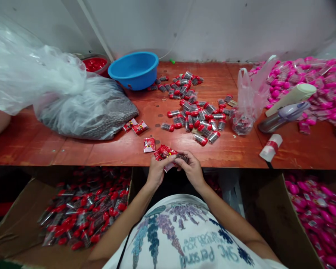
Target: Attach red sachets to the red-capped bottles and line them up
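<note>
At the table's front edge my left hand [157, 170] is closed on a small bunch of red printed labels [165, 151]. My right hand [192, 170] meets it, fingers wrapped round a small clear bottle [182, 157] with dark contents; its far end is hidden by my fingers. Just beyond my left hand a single red label [149, 145] lies flat on the wood, with red labels [140, 127] farther back. Past my right hand spreads a loose pile of small clear bottles [196, 116] with red caps and dark beads inside.
A plastic bag of dark beads [100, 108] stands left, by a blue basin [134, 71]. Right are a small plastic bag [245, 101], a clear lilac-topped bottle [282, 116], a white roll [271, 147] and pink packets [302, 82]. Cardboard boxes [19, 220] sit below the table.
</note>
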A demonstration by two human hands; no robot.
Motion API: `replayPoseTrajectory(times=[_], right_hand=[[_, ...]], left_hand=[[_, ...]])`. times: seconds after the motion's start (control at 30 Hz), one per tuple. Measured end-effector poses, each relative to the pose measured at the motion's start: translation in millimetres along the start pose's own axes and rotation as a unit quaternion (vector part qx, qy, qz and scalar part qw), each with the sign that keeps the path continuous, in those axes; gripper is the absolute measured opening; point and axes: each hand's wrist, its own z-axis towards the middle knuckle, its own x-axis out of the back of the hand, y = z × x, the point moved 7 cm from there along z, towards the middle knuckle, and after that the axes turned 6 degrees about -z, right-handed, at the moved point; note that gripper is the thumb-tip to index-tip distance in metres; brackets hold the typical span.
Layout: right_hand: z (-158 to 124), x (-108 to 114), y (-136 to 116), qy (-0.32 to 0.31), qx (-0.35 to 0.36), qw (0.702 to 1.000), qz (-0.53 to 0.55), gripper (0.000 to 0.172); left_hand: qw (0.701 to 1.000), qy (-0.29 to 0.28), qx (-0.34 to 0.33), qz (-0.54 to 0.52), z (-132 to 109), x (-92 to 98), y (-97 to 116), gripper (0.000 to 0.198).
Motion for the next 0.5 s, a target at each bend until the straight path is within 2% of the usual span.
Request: replayPoseTrajectory(times=[0.07, 0.17, 0.33, 0.5], right_hand=[[2, 1, -2, -0.053, 0.031, 0.998, -0.034, 0.039], [3, 3, 4, -0.109, 0.038, 0.993, -0.018, 0.047], [4, 12, 15, -0.079, 0.036, 0.996, -0.012, 0.048], [3, 18, 19, -0.061, 0.009, 0.998, -0.008, 0.040]], left_hand=[[1.000, 0.015, 0.000, -0.007, 2, 3.5, 2, 0.019], [1.000, 0.018, -0.003, -0.007, 4, 4.6, 3, 0.020], [0.998, -0.024, 0.050, 0.030, 0, -7.0, -15, 0.028], [0.999, -0.024, 0.035, 0.012, 0, -7.9, -18, 0.021]])
